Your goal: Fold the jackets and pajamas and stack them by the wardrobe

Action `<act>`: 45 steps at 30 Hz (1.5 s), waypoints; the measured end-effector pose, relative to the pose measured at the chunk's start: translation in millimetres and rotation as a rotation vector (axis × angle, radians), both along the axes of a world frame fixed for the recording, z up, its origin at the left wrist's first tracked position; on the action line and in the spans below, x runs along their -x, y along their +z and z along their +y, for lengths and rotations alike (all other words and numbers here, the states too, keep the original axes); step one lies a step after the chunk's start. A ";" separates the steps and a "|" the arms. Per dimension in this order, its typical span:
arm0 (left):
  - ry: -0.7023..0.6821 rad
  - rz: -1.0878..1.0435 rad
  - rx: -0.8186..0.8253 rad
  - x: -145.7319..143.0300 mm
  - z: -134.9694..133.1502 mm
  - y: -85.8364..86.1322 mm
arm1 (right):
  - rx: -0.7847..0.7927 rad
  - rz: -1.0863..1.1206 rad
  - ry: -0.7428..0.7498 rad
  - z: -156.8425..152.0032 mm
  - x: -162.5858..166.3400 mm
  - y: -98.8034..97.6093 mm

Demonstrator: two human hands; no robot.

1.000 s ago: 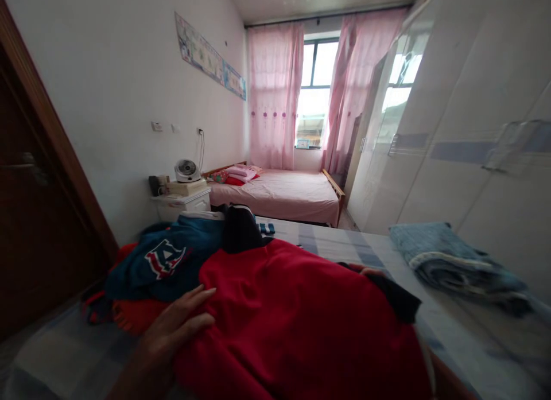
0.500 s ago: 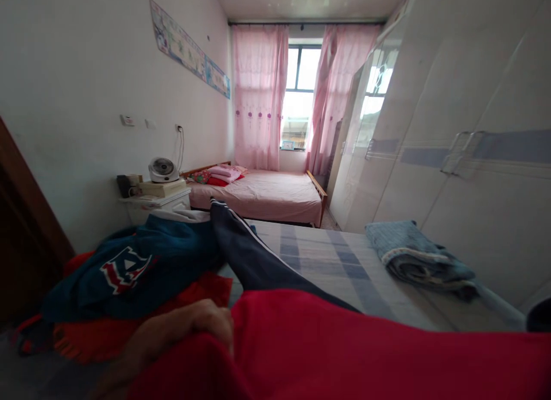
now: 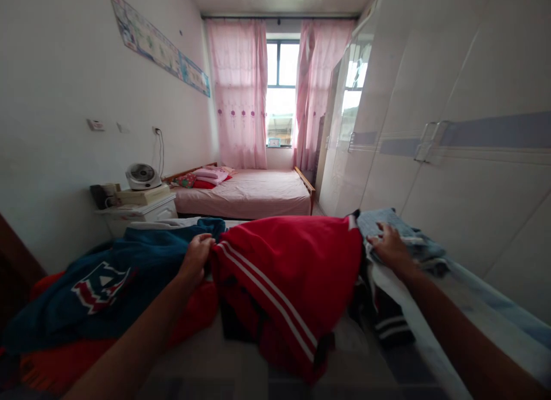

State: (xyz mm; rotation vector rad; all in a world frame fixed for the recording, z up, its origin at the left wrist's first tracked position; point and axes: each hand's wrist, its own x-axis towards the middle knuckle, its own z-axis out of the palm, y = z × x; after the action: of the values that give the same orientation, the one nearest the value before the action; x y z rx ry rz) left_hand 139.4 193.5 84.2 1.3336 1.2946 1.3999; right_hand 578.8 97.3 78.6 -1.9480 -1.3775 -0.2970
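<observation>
A red and navy track jacket (image 3: pixel 288 256) with white stripes is spread in front of me, bunched and hanging in folds toward the near side. My left hand (image 3: pixel 200 252) pinches its upper left edge. Just beyond the jacket's right side, my right hand (image 3: pixel 388 243) has its fingers apart, with nothing visible in them. Behind that hand lies folded blue denim (image 3: pixel 379 217), partly covered by it. A navy piece with white stripes (image 3: pixel 394 325) droops below the right hand. To the left, a teal garment with a letter patch (image 3: pixel 142 262) rests on orange-red cloth (image 3: pixel 196 311).
These clothes lie on a bed with a checked sheet (image 3: pixel 456 302). Beyond it stands another bed with a pink sheet (image 3: pixel 258 190). A nightstand (image 3: pixel 142 213) holds a small fan (image 3: pixel 143 175) at the left. White wardrobes (image 3: pixel 465 90) line the right wall.
The red jacket has swung up and away from me, now showing its white stripes. My right hand has come into view at the right, and the left hand has moved farther forward.
</observation>
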 end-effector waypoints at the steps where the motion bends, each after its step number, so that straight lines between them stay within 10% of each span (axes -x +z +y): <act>1: -0.002 0.060 -0.013 2.2 -1.5 -8.5 | 0.036 0.004 0.011 -4.4 1.2 -7.4; 8: -0.287 0.688 -0.355 1.0 -37.6 -39.9 | 0.357 0.036 0.207 -59.2 28.0 -62.0; 16: -0.574 1.184 -0.580 -69.0 -50.0 -40.8 | 0.457 0.002 0.163 -70.2 63.5 -58.9; 22: -0.452 1.281 -0.549 -101.1 -34.2 -41.2 | 0.309 0.241 0.193 -63.4 46.7 -46.9; 28: -0.400 1.190 -0.551 -98.4 -47.3 -23.7 | 0.208 0.718 0.330 -77.0 45.1 -27.4; 36: -0.589 0.710 -0.325 -138.0 -71.1 -42.3 | 0.115 0.904 0.412 -76.8 71.9 -30.9; 45: -0.353 0.036 -0.235 -31.9 -84.6 64.1 | -0.235 0.702 -0.066 -87.2 1.3 1.4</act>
State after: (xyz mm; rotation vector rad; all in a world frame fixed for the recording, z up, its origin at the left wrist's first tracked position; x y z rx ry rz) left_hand 171.3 108.8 148.3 1.6592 0.8797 1.3083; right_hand 577.4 10.0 80.1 -1.6668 -0.7803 0.1826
